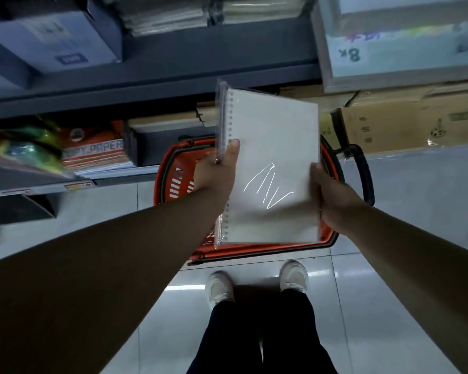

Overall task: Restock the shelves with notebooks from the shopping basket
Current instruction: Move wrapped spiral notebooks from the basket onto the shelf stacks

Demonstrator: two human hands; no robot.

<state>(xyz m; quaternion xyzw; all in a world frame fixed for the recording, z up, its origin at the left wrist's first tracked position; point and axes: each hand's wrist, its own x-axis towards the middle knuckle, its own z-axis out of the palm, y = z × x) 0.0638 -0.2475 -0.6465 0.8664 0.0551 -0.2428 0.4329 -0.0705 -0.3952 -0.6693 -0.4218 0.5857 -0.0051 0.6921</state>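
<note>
notebook [270,157]: light, stiff, slick wrap | your left hand [216,171] pinches spiral edge | right hand [327,190] grips opposite edge; keep both

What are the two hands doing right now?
Left hand: grips the notebook at its spiral edge.
Right hand: holds the notebook's opposite edge.

Left of the red basket [173,182], an orange paper pack [97,149] on the low shelf is showing white letters reading "PY.PAPER", with the start of the word hidden. Above and right of the basket, a pale box [389,49] is carrying "8K", upside down. Print on the cardboard box [416,122] right of the basket and the label on the blue box [65,44] far above left are coming out too blurred to read
</note>
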